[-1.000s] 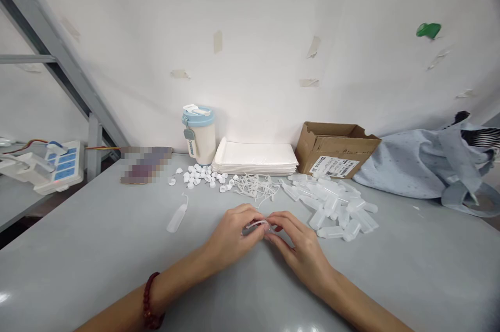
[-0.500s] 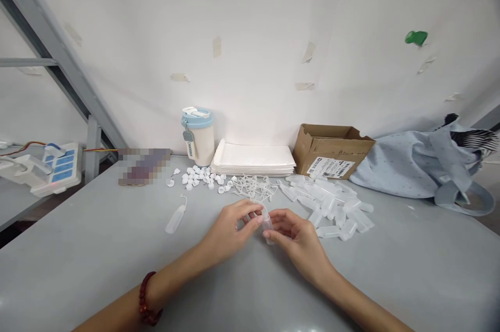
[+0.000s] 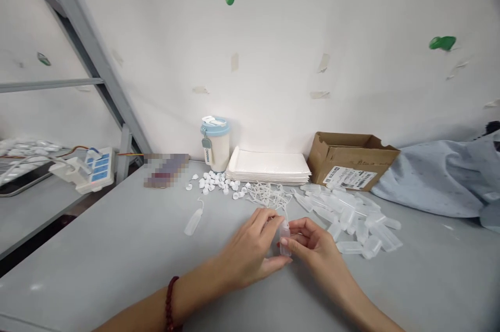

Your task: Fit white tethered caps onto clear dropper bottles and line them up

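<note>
A small translucent squeeze bottle [image 3: 285, 248] with a thin curved tube at its top stands upright between my hands. My right hand [image 3: 314, 248] is closed on its side, the thumb across the front and the fingers behind. Beside the bottle, my left hand [image 3: 253, 248] has its thumb spread away from its fingers. Its fingertips are near the bottle's neck and the thumb tip is by the base; whether they touch cannot be made out. Another bottle with a curved tube [image 3: 194, 221] lies on the grey table to the left.
Behind my hands are white caps [image 3: 213, 182], thin white tubes [image 3: 269, 194] and a pile of translucent bottles [image 3: 351, 217]. Farther back stand a tumbler [image 3: 219, 149], stacked white envelopes [image 3: 269, 165] and a cardboard box [image 3: 351, 160]. A power strip [image 3: 99, 170] is at left.
My left thumb has come away from the bottle's neck and dropped toward its base. My right hand keeps hold of the bottle. The whole view has shifted, with things appearing farther right and slightly lower.
</note>
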The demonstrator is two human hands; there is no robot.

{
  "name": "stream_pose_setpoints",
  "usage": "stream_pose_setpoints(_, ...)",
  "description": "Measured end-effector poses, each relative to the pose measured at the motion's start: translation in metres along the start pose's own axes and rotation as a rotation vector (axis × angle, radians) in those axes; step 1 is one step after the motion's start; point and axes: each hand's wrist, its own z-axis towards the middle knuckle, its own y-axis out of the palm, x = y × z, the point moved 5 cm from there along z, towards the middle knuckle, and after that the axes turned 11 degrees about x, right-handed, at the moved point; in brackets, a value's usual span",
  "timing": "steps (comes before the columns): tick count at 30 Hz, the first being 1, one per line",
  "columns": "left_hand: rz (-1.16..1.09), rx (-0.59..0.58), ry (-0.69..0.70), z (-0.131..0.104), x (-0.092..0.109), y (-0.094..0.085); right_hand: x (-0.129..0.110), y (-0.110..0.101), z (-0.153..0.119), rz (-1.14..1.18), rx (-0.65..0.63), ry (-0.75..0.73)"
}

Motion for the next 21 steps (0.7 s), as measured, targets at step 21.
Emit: stream_pose_setpoints(21,0.022,-0.222,-0.360,-0.015,-0.063,-0.091,0.017,0.005,-0.005,-0.258,-0.110,-0.058)
